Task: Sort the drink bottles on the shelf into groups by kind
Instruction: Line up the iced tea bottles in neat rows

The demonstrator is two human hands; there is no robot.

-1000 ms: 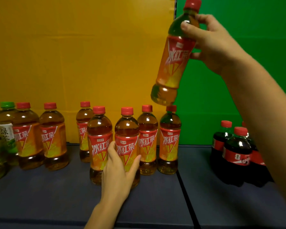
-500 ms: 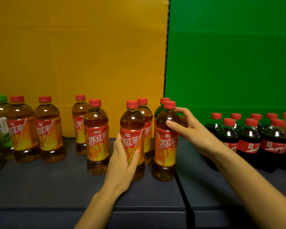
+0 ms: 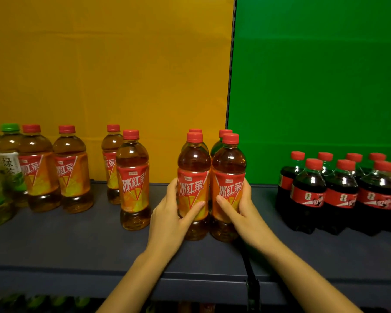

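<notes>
On the shelf (image 3: 77, 245), eight iced tea bottles (image 3: 133, 177), left hand (image 3: 171, 213) and right hand (image 3: 242, 211) each gripping one, at least seven colas (image 3: 309, 195).

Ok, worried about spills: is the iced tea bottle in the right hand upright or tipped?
Upright. The iced tea bottle stands on the shelf, red cap uppermost, right hand gripping its label.
</notes>
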